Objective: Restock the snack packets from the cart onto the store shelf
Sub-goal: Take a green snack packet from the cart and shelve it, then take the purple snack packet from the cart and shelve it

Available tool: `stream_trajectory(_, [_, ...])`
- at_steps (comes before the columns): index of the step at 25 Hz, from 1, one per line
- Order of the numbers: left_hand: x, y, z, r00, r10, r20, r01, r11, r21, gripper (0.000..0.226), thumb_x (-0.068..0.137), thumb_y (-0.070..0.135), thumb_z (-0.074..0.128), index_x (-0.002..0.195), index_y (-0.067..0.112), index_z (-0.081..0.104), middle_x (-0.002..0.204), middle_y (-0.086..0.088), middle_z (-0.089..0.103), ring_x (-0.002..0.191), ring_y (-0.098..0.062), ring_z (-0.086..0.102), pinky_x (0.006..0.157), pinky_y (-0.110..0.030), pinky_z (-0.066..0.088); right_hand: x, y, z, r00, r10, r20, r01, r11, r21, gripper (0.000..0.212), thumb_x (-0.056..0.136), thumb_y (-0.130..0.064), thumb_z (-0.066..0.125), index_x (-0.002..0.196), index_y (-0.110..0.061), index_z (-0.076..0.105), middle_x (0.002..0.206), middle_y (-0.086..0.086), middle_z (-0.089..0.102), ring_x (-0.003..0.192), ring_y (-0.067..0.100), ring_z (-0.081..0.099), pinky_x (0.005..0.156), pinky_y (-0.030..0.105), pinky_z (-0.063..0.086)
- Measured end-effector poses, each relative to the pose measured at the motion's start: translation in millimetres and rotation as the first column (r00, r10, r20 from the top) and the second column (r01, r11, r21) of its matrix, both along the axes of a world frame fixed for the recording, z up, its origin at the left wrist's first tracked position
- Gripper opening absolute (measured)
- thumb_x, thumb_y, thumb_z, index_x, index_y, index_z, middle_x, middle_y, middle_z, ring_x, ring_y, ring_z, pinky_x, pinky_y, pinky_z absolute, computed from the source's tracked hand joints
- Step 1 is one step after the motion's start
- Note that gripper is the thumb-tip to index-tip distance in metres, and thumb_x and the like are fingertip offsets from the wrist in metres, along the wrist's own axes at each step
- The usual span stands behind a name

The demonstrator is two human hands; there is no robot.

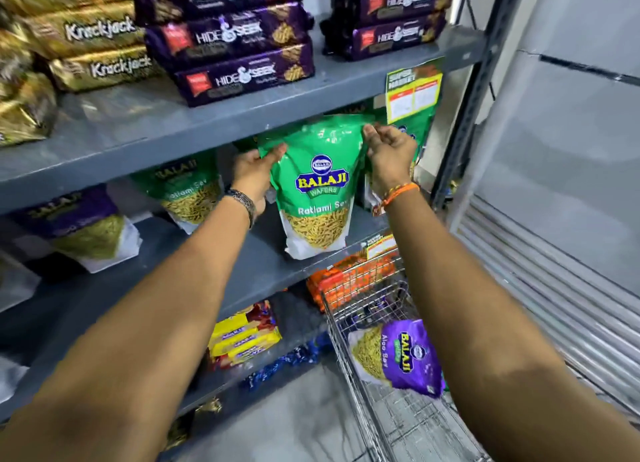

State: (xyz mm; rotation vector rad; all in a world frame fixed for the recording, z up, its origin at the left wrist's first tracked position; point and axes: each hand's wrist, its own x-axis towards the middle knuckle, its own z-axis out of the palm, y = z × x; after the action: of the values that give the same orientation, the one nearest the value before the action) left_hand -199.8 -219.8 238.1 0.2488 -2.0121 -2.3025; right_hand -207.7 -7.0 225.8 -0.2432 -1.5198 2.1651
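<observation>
I have the green packet [317, 187] upright on the middle shelf [270, 264], its bottom resting near the front edge. My left hand [254, 177] grips the packet's upper left edge, thumb on the front and the other fingers behind it. My right hand [389, 156] pinches the top right corner, fingers curled over the sealed rim. Both hands are closed on this one packet.

Taking the green packet as my landmark: a second green packet [183, 187] of the same kind leans just left of it, and a purple packet [81, 226] stands further left. More green bags sit behind and to its right, partly hidden by my right hand. The cart [374, 323] is below and to its right, with a purple packet [401, 354] lying in the basket.

To do this step well, I judge I should push the packet back until its base sits fully on the shelf, keep the label facing out, and square it with the leaning neighbour on the left. The bag looks soft and top-heavy, so I would let go of the top last, checking that it stands by itself. If it tips forward it could slide off the edge toward the cart
</observation>
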Motion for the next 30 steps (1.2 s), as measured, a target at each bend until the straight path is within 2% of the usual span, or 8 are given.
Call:
stream_trajectory(3, [-15,-8,-4,0.997,0.079,-0.003,-0.079,0.996,0.046,0.02,0.08,0.02,0.076,0.094,0.013,0.064,0.082,0.003,0.076,0.062,-0.005,0.067,0.063,-0.022,0.055,-15,-16,8,1.0,0.021,0.011,-0.021,0.999,-0.034,0.019,0.084,0.005,0.067,0.076,-0.011,0.062,0.066,-0.002,0.065,0.05,-0.004,0.055,0.055,0.013,0.046])
stream_trajectory(7, [-26,-17,-24,0.997,0.073,-0.032,-0.072,0.997,0.016,0.008,0.084,0.017,0.072,0.078,0.014,0.067,0.061,0.012,0.073,0.053,-0.002,0.066,0.053,-0.02,0.053,-28,-25,-5,0.998,0.058,0.038,-0.057,0.997,-0.046,0.022,0.083,0.009,0.066,0.075,-0.011,0.061,0.075,0.004,0.065,0.061,0.002,0.064,0.069,0.02,0.054])
stream_trajectory(15, [-16,-19,-32,0.985,0.159,-0.073,-0.15,0.981,0.121,0.024,0.077,0.002,0.076,0.099,0.002,0.068,0.086,-0.001,0.073,0.069,-0.006,0.069,0.073,-0.026,0.058,-23,-21,-21,0.989,0.117,0.087,-0.118,0.993,0.005,0.013,0.085,0.003,0.067,0.095,-0.006,0.068,0.086,0.004,0.07,0.077,0.009,0.066,0.08,0.028,0.056])
stream_trajectory(19, [24,-17,-37,0.921,0.39,-0.008,-0.383,0.908,0.173,0.046,0.069,-0.008,0.078,0.112,-0.004,0.062,0.095,-0.011,0.068,0.073,-0.006,0.066,0.062,-0.014,0.054,12,3,-36,0.989,0.111,0.096,-0.106,0.993,-0.054,0.03,0.087,0.006,0.063,0.117,0.005,0.063,0.096,0.005,0.071,0.092,0.015,0.068,0.086,0.028,0.056])
stream_trajectory(22, [69,-6,-56,0.881,0.474,0.017,-0.47,0.869,0.151,0.032,0.068,-0.01,0.077,0.096,0.002,0.065,0.083,-0.006,0.066,0.069,-0.007,0.063,0.066,-0.015,0.053,66,35,-51,0.995,0.057,0.081,-0.044,0.988,-0.149,0.025,0.088,0.005,0.062,0.113,0.0,0.066,0.1,0.007,0.071,0.101,0.021,0.067,0.096,0.032,0.055])
stream_trajectory(26, [114,36,-101,0.999,0.044,0.029,-0.042,0.998,-0.045,0.033,0.067,-0.015,0.075,0.08,0.013,0.065,0.077,-0.002,0.068,0.064,-0.001,0.066,0.067,-0.015,0.054,162,96,-111,0.979,-0.121,0.166,0.162,0.951,-0.264,0.023,0.088,0.005,0.059,0.102,-0.012,0.067,0.092,-0.001,0.076,0.094,0.015,0.069,0.093,0.027,0.055])
stream_trajectory(28, [116,61,-129,0.967,-0.222,0.122,0.242,0.952,-0.186,0.037,0.062,-0.013,0.08,0.084,0.014,0.069,0.083,-0.004,0.071,0.077,-0.01,0.069,0.073,-0.021,0.055,207,115,-160,0.942,-0.204,0.267,0.282,0.912,-0.297,0.025,0.088,0.006,0.059,0.104,-0.011,0.067,0.093,-0.002,0.076,0.092,0.011,0.07,0.082,0.021,0.058])
stream_trajectory(30, [110,88,-159,0.856,-0.438,0.274,0.511,0.797,-0.321,0.044,0.058,-0.006,0.085,0.095,0.012,0.071,0.095,-0.007,0.074,0.093,-0.021,0.071,0.082,-0.029,0.058,243,119,-213,0.879,-0.267,0.396,0.387,0.883,-0.266,0.027,0.085,0.007,0.062,0.104,-0.011,0.067,0.09,-0.005,0.077,0.086,0.007,0.07,0.075,0.019,0.056])
